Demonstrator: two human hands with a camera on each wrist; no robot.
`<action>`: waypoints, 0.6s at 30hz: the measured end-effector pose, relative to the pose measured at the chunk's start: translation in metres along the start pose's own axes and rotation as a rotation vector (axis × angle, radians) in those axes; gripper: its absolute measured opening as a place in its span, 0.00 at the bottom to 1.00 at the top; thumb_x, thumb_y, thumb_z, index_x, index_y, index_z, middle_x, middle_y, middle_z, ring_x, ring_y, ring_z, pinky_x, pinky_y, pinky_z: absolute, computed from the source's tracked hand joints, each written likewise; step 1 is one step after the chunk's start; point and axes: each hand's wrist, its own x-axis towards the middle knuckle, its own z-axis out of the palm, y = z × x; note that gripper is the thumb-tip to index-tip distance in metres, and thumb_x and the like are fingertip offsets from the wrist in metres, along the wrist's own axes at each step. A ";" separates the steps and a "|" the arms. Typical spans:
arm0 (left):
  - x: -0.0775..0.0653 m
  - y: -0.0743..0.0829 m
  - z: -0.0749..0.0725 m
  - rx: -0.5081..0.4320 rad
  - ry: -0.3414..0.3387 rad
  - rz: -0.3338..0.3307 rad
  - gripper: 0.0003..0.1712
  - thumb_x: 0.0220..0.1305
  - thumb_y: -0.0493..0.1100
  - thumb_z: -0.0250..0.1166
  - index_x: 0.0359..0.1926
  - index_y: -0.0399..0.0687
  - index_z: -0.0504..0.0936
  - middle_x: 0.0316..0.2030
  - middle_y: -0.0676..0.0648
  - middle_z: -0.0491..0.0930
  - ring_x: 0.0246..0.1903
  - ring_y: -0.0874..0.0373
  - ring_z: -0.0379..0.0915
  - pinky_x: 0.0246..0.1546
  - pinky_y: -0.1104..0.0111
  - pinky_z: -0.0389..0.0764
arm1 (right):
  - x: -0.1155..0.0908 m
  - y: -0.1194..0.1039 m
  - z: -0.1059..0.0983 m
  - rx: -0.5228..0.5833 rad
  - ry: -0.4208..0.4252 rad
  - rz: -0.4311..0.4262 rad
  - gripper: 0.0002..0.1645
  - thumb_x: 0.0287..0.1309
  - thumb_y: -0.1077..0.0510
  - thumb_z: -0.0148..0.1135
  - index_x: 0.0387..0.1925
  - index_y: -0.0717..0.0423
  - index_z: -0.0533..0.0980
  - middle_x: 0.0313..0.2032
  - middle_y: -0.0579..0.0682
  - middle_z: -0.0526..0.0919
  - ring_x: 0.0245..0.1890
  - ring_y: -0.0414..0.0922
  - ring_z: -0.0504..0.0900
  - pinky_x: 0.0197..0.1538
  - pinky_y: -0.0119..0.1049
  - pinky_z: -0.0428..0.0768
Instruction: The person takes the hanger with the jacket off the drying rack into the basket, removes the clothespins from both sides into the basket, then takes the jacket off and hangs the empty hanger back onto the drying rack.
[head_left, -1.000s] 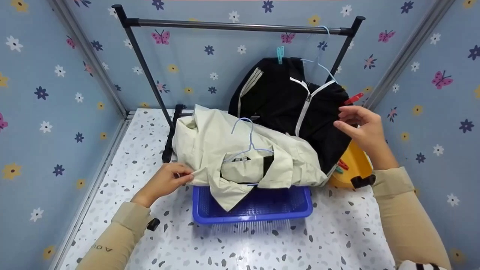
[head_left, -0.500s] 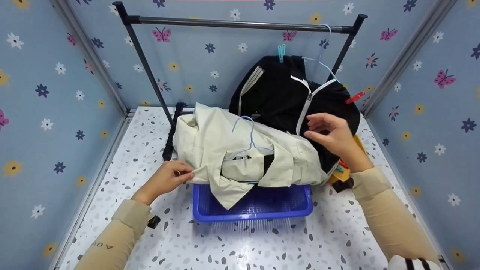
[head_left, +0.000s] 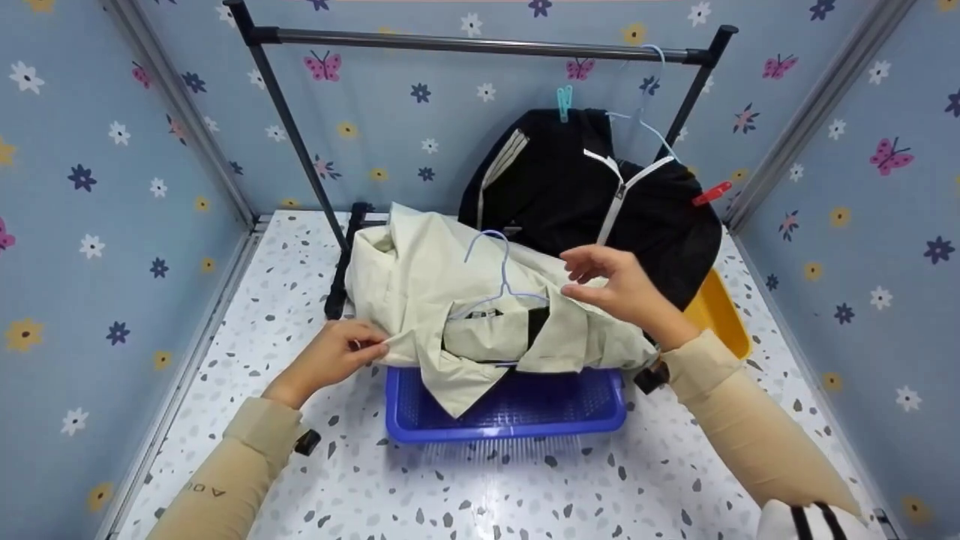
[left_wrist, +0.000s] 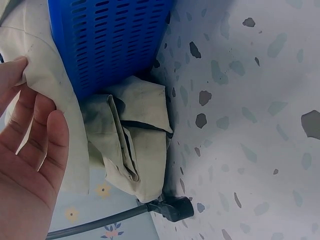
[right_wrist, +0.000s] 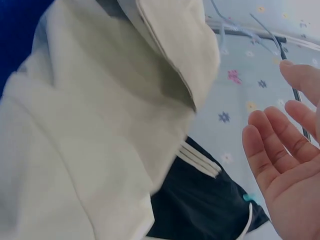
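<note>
A pale cream collared jacket (head_left: 420,262) lies draped over a blue plastic basket (head_left: 510,431), with a light blue wire hanger (head_left: 504,274) in its neck opening. My left hand (head_left: 337,356) pinches the jacket's left edge between thumb and fingers, which the left wrist view also shows. Over the jacket's right side hovers my right hand (head_left: 611,285), its fingers loosely bent and holding nothing. In the right wrist view its fingers (right_wrist: 272,140) are apart from the cloth. Some of the jacket hangs down behind the basket in the left wrist view.
A black zip jacket (head_left: 555,180) hangs on a hanger from the dark rack's bar (head_left: 465,46) at the right. It carries a teal clothespin (head_left: 565,103) and a red clothespin (head_left: 712,193). A yellow tray (head_left: 724,319) sits beneath it. Patterned walls enclose the table.
My right hand has moved left and down, from beside the red clothespin to above the cream jacket. My left hand has kept its pinch on the cloth and stayed in place.
</note>
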 end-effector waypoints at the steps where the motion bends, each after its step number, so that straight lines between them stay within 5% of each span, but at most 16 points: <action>1: 0.000 0.000 0.000 -0.001 0.001 0.001 0.04 0.71 0.36 0.73 0.42 0.46 0.94 0.37 0.47 0.90 0.31 0.68 0.76 0.33 0.71 0.81 | 0.001 -0.001 0.004 0.002 -0.013 0.004 0.26 0.54 0.71 0.81 0.55 0.70 0.84 0.43 0.64 0.88 0.41 0.49 0.88 0.49 0.26 0.86; 18: 0.000 0.003 0.002 0.009 0.021 0.002 0.04 0.69 0.34 0.74 0.41 0.44 0.94 0.34 0.49 0.88 0.30 0.68 0.75 0.32 0.69 0.81 | 0.012 -0.011 0.046 0.019 -0.184 0.048 0.27 0.63 0.67 0.77 0.61 0.73 0.80 0.50 0.70 0.87 0.48 0.63 0.89 0.52 0.39 0.87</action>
